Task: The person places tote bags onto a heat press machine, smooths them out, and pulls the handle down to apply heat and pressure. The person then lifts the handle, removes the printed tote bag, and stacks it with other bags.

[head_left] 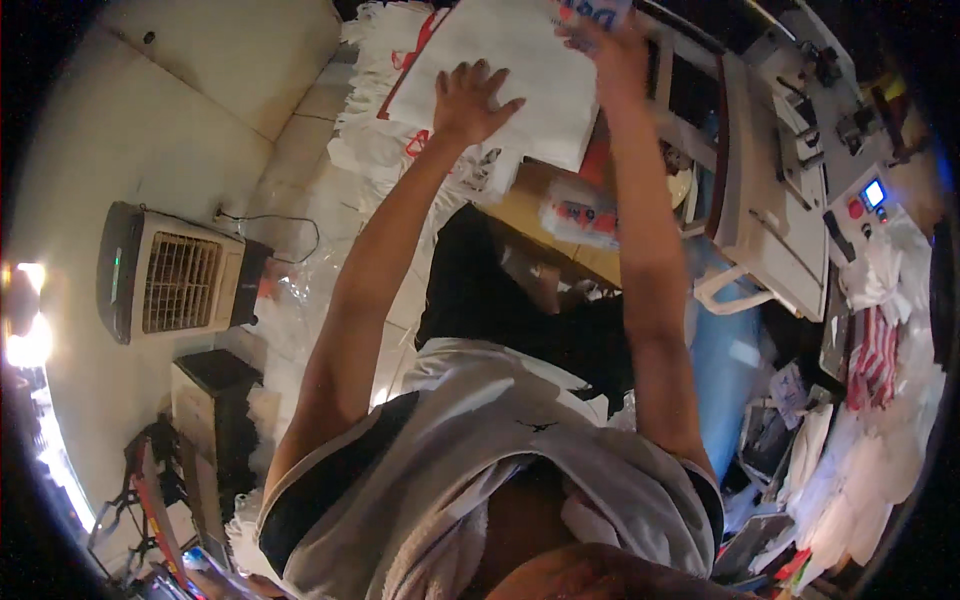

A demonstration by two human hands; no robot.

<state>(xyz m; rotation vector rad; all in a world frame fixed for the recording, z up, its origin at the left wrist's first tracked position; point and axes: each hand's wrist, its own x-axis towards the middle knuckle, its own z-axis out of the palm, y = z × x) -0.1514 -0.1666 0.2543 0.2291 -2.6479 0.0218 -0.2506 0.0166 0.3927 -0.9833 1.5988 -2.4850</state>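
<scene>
My left hand (470, 105) lies flat with fingers spread on a white, smooth sheet-like stack (545, 110), which has red-printed edges at its left side. Farther right and up, my right hand (622, 65) is smeared by motion. Its fingers appear closed on a printed plastic bag (598, 12) with blue and red marks, cut off by the top edge of the view. Below the white stack, a clear plastic bundle with red print (580, 220) rests on a brown cardboard box (535, 195).
White plastic bags with cut strips (365, 130) pile up left of the stack. A machine with a metal table (770, 230) and a lit control panel (868, 200) stands at the right, beside a blue drum (725, 370). An air cooler (185, 280) is at the left wall.
</scene>
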